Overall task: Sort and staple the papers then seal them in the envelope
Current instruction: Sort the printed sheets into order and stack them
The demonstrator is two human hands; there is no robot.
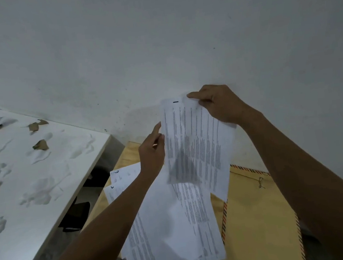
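Holding a printed sheet (197,139) up in front of the wall (156,46), both hands raised off the desk; right hand (221,105) pinches the sheet's top corner, index finger laid straight along the top edge, other fingers curled over the right edge, thumb hidden behind the paper; left hand (152,151) grips the sheet's left edge, thumb on the printed front, remaining fingers tucked behind so cannot tell how they lie; small dark mark near the top of the sheet, just left of the right index fingertip; lower half of the sheet is blurred; below the left fingers and under that forearm, loose papers (173,232) lie overlapped on the wooden desk (124,156), printed text facing up; two more sheet corners with handwritten numbers (118,178) stick out left of the left wrist, digits too small to read for sure; brown envelope (257,216) with red-blue striped border lies flat on the desk below the right hand, partly under the papers and under the right forearm; metal clasp (261,182) on the envelope shows just left of that forearm; white table (31,167) with torn brown patches stands well left of the left hand; dark object (77,215) sits under that table, cannot tell what.
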